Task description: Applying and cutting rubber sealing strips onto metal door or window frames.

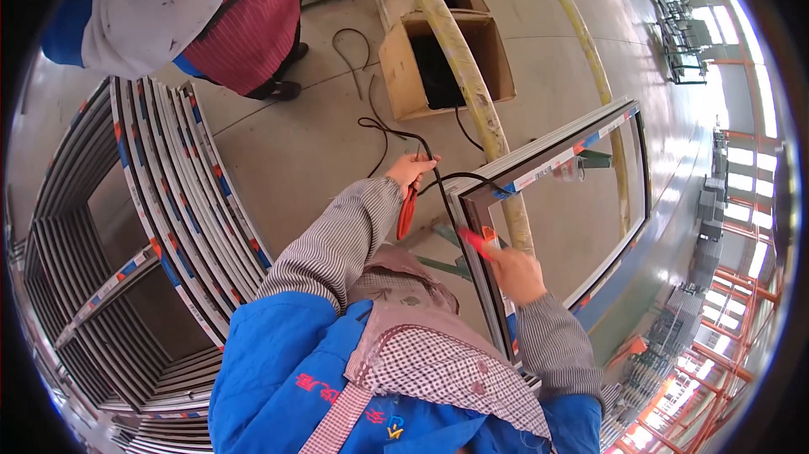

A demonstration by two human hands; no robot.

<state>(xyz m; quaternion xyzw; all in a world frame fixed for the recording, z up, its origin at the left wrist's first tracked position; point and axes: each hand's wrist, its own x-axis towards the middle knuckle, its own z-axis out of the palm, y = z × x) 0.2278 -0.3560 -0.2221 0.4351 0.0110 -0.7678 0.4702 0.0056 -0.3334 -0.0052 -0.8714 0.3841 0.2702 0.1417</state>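
My left hand (pixel 410 171) is closed on a thin black rubber strip (pixel 430 150). A red looped handle (pixel 406 214) hangs below the same hand; the rest of that tool is hidden. My right hand (pixel 517 274) grips a red-handled tool (pixel 478 243), blurred, its kind unclear, over the near left corner of a window frame (pixel 539 171). Part of the strip runs across to that corner, and part trails toward the floor. The rectangular frame is dark and pale with coloured tape, and lies across yellow-wrapped rails (pixel 472 83).
Many similar frames (pixel 168 201) stand stacked at the left. Ahead are open cardboard boxes (pixel 400 75), one with black material inside. A co-worker in a red striped garment (pixel 244 28) stands at the far left. Black strip pieces (pixel 350 45) lie on the floor.
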